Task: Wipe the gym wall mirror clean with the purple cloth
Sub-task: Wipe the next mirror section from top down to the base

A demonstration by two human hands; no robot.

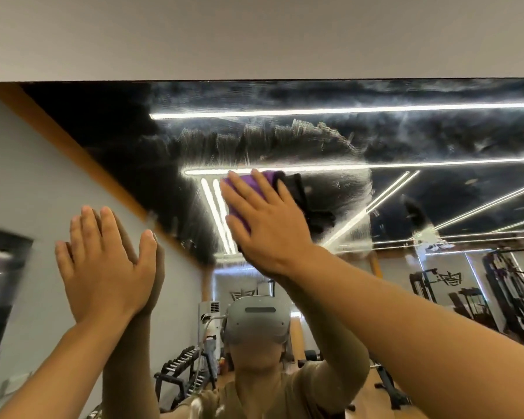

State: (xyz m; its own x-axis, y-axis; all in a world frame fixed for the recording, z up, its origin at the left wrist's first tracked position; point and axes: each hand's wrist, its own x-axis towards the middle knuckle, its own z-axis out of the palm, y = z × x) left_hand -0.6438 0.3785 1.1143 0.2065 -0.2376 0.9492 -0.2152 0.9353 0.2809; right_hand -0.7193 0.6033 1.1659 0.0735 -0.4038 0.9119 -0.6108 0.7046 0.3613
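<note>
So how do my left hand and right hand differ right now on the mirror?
The left hand lies bare and flat against the mirror, while the right hand presses the purple cloth to it. The left hand sits lower, over clear glass; the right hand works higher, amid hazy streaks. Both have straight, spread fingers.

Plain pale wall fills the top of the frame. Reflected below it: a black ceiling with long white light strips, a grey side wall at left, a dumbbell rack at bottom center, and weight machines at right on a wood floor.
</note>
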